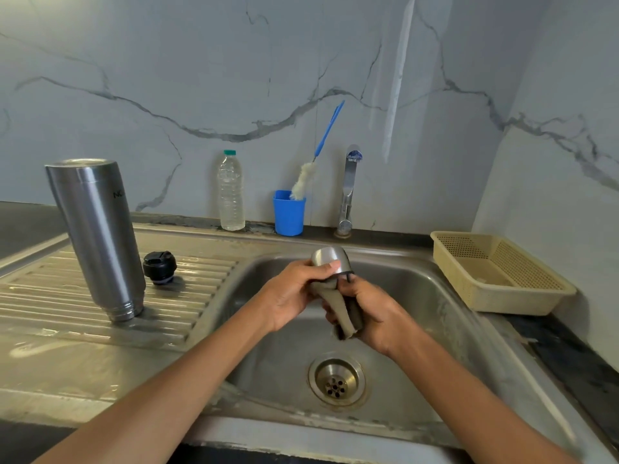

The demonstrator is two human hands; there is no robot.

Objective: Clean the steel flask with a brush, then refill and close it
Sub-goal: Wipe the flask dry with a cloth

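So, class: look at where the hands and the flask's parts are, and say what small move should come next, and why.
Probably finish wiping the steel cap: the left hand grips it over the sink while the right hand holds a cloth against it. The flask stands upside down on the drainboard beside its black stopper, and the brush sits in the blue cup.

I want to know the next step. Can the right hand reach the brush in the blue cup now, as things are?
Probably not yet. The path over the sink to the brush looks free, but the right hand grips a cloth at the steel cap, so it must let go first.
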